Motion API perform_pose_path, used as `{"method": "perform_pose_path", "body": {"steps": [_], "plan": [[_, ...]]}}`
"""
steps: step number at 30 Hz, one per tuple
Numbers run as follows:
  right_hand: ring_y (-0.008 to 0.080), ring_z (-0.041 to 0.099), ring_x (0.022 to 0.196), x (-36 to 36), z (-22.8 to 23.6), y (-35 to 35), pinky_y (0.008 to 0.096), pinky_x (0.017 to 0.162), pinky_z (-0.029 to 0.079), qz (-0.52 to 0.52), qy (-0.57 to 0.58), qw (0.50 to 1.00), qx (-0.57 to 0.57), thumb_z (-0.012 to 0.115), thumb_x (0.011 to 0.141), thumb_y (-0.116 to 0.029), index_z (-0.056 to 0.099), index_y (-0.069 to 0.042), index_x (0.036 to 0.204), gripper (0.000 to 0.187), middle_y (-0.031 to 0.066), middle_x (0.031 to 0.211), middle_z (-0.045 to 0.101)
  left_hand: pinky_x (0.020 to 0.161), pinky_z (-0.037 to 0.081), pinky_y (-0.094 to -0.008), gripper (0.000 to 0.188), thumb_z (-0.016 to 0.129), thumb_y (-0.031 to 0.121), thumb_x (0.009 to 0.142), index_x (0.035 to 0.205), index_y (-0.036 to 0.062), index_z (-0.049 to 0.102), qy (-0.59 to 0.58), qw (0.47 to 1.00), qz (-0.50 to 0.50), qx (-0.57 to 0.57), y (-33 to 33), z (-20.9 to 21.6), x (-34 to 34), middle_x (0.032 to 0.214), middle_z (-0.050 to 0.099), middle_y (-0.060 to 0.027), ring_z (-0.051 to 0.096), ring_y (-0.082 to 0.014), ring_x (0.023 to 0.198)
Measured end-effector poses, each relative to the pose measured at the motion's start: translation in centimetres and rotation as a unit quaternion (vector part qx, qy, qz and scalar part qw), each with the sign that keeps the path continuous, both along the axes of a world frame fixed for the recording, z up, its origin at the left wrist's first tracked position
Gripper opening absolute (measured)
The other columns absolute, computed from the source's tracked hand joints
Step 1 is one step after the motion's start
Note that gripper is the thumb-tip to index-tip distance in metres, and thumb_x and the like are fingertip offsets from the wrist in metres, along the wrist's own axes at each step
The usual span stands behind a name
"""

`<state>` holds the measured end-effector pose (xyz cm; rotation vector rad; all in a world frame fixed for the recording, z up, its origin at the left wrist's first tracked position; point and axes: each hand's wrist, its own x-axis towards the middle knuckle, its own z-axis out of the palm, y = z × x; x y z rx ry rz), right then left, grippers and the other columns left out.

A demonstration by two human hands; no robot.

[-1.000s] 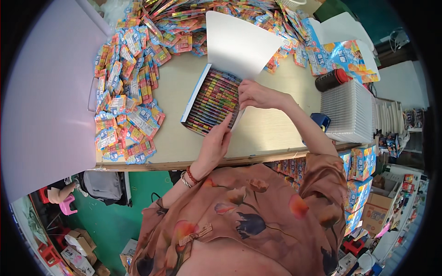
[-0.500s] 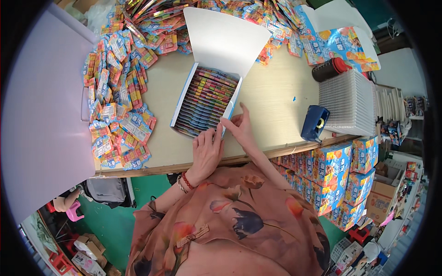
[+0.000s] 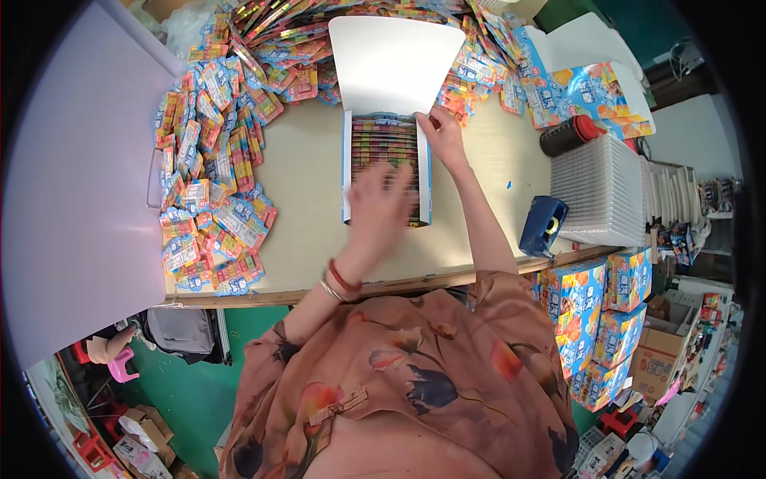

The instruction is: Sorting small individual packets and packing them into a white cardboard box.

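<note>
A cardboard box (image 3: 347,180) with white inner walls and a blue edge stands on the table, its white lid flap (image 3: 396,64) raised at the far side. Tight rows of colourful flat packets (image 3: 384,145) fill it. My left hand (image 3: 381,199) hovers over the near part of the rows, its fingers stretched apart but blurred by motion. At the far right corner of the box, my right hand (image 3: 444,136) pinches the edge near the base of the flap.
Loose packets (image 3: 239,215) pile up along the left and back. To the right are a blue tape dispenser (image 3: 544,226), a dark bottle with a red cap (image 3: 570,134) and a stack of white trays (image 3: 598,188). Filled printed boxes (image 3: 578,311) stand below the table's right edge.
The box has turned square to me and shifted slightly right. My right hand has moved from its near corner to the far one; my left hand has left the near edge and risen over the packets.
</note>
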<state>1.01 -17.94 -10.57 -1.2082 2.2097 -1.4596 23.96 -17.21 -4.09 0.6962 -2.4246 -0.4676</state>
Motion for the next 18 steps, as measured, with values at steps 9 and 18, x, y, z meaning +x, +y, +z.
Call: {"method": "perform_pose_path", "body": {"steps": [9, 18], "plan": [[0.0108, 0.047, 0.073, -1.5, 0.1, -0.4, 0.0244, 0.068, 0.042, 0.072, -0.230, 0.969, -0.053, 0.063, 0.088, -0.007, 0.067, -0.003, 0.092, 0.007, -0.0013, 0.088, 0.046, 0.069, 0.047, -0.0263, 0.052, 0.068, 0.009, 0.082, 0.130, 0.0053, 0.048, 0.074, 0.925, -0.065, 0.366, -19.6, -8.4, -3.5, 0.108, 0.047, -0.0084, 0.052, -0.0097, 0.069], [0.0175, 0.055, 0.096, 2.7, 4.4, 7.6, 0.0261, 0.084, 0.044, 0.182, -0.031, 0.983, 0.009, 0.049, 0.088, 0.005, 0.067, -0.012, 0.114, 0.036, 0.0051, 0.102, 0.056, 0.068, 0.042, -0.0298, 0.035, 0.051, -0.003, 0.087, 0.116, 0.0118, 0.066, 0.104, 0.978, -0.135, 0.118, -16.4, -5.4, -0.1, 0.084, 0.043, -0.0092, 0.048, -0.0224, 0.075]]}}
